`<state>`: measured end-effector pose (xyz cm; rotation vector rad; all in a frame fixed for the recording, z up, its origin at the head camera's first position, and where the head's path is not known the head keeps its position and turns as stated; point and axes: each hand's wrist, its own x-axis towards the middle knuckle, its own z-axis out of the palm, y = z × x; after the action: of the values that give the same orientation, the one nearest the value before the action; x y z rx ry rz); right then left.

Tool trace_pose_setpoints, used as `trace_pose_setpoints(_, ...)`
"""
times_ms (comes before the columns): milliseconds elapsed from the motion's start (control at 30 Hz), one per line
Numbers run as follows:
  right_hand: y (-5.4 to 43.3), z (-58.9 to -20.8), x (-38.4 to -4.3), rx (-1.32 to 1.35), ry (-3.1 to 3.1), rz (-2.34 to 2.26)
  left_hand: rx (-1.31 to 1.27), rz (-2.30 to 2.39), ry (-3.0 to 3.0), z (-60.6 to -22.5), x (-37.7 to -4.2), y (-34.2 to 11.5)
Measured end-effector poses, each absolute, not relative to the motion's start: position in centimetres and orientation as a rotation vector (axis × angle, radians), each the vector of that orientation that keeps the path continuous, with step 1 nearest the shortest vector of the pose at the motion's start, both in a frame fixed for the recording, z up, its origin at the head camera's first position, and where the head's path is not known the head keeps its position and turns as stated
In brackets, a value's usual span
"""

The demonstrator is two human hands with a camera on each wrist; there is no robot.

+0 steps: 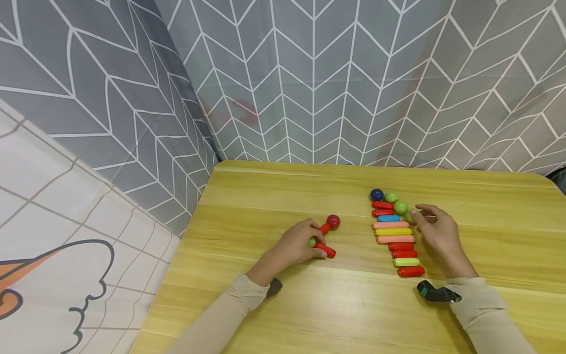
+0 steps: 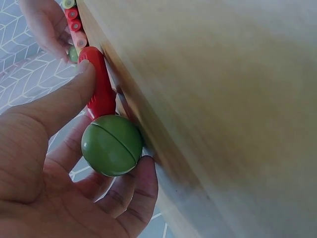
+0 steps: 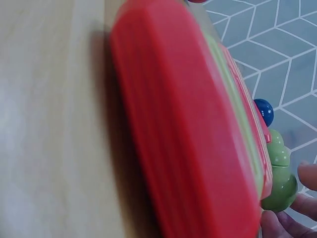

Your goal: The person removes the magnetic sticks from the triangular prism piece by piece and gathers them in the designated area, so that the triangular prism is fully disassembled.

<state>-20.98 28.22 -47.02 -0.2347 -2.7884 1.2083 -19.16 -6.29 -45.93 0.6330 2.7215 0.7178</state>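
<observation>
My left hand grips a small assembly low over the table. In the left wrist view its thumb presses a red stick, and fingers curl round the green ball at the stick's end. A second red stick with a dark red ball at its tip extends beyond these fingers in the head view. On the right, my right hand pinches a green ball between thumb and fingers. That ball sits at the end of a line of green balls, beside the row of sticks.
A column of coloured sticks, red, blue, pink, yellow and light green, lies between the hands. At its far end is a dark blue ball. A patterned grey curtain hangs behind the wooden table.
</observation>
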Motion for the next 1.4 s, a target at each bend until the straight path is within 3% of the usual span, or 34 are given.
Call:
trace_pose_setpoints(1100, 29.8, -46.7, -19.5, -0.272, -2.78, 1.186, 0.689, 0.797, 2.704, -46.1, -19.1, -6.6)
trace_pose_setpoints(1400, 26.3, -44.7, -17.9, -0.122, -2.575, 1.096, 0.625, 0.859, 2.723, -46.2, -19.3, -6.4)
